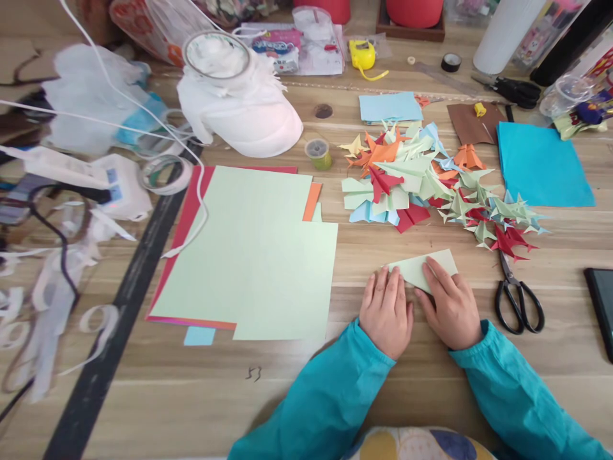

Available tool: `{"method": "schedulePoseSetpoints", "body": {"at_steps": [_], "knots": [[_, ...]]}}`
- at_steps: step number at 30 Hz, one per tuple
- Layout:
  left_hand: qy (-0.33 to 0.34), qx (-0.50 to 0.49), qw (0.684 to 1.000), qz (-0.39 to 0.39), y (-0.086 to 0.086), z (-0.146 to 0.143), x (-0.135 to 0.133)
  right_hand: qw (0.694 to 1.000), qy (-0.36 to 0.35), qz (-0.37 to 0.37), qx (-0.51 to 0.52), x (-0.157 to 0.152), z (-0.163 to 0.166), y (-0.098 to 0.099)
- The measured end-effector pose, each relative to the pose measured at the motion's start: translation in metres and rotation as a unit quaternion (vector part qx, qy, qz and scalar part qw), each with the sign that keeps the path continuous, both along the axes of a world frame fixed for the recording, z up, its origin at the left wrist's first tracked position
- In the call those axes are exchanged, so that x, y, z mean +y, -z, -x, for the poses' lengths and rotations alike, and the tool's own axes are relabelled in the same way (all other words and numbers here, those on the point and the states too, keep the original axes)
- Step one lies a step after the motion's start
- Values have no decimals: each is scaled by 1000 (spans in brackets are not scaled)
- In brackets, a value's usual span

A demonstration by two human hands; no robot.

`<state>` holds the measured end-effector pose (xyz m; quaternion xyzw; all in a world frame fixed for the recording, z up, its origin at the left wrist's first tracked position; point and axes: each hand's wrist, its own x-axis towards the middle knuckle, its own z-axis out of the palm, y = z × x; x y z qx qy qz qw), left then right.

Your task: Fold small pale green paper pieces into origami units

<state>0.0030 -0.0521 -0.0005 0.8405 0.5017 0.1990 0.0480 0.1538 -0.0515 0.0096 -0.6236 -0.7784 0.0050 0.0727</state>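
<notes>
Paper [412, 269], head view: pale green, folded narrow, lies flat on the table [191, 396], just ahead of left hand [387, 317] and right hand [453, 311], partly beneath fingers of both.
Long axis: runs crosswise, tapering toward the left, widening toward the right, with the right end set slightly farther out.
Nearer: right hand, covering part of the wide end; left hand at the narrow end with fingertips only.
Left hand: palm down, fingers side by side, tips at the taper; clenched on nothing.
Right hand: index finger laid over the paper, thumb at the near edge; spread flat rather than grasping; pressure, cannot tell.
Shapes [407, 167]: folded, heaped beyond the paper and apart from it, in green, red, orange and blue.
Scissors [520, 301]: rest right of the right hand, handles toward the near side, tips at the red shapes.
Sheets [268, 255]: stacked left of the left hand, pale green uppermost, red and orange edges showing.
Holder [215, 76]: round-rimmed, white stuff inside; kind, cannot tell.
Pot [414, 11]: red, set in a brown tray [410, 32]; contents out of frame.
Cup [558, 102]: clear, beside packets [596, 108]; contents unclear.
</notes>
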Motion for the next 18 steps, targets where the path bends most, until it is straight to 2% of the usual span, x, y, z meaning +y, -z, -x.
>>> {"method": "schedulePoseSetpoints", "body": {"at_steps": [18], "knots": [[-27, 26, 998, 43, -4, 4, 6, 1000, 3, -3, 5, -1, 0, 1]]}}
